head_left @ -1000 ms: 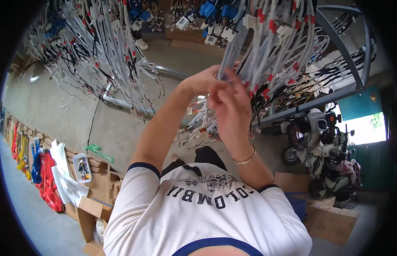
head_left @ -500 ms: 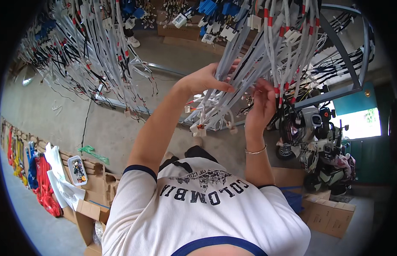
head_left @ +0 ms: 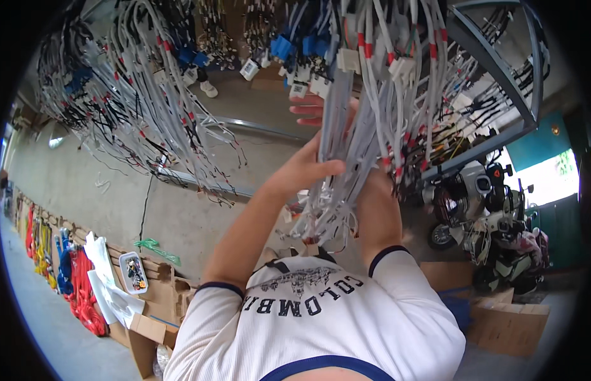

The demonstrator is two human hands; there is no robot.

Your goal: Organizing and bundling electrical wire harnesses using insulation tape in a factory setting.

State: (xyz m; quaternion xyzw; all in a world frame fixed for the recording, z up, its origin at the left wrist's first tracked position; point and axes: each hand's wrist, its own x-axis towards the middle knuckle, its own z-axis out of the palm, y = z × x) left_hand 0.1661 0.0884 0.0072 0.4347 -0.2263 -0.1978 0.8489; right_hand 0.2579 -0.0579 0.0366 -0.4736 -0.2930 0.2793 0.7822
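Observation:
A thick hanging bundle of wire harnesses [head_left: 340, 136] in pale grey sleeves comes down in front of me, with white connectors at its lower ends. My left hand [head_left: 311, 166] is closed round the bundle's left side, thumb across the front and the other fingers hidden behind it. Behind the same bundle reaches my right hand [head_left: 308, 111]; its fingers stick out past the left edge, stretched and apart, while the palm is hidden. White harnesses with red bands [head_left: 378, 82] hang just to the right.
More harnesses [head_left: 143, 95] hang at the left, by a metal rack rail [head_left: 225, 192]. A grey frame [head_left: 498, 143] stands at the right, with scooters [head_left: 479, 216] beyond. Cardboard boxes [head_left: 508, 327], a white tray of small parts [head_left: 133, 273] and red cable bundles [head_left: 86, 292] lie lower down.
My right hand has gone from the bundle's right side to behind it, fingers now showing at the left. My left hand has moved lower on the bundle. The view has shifted slightly.

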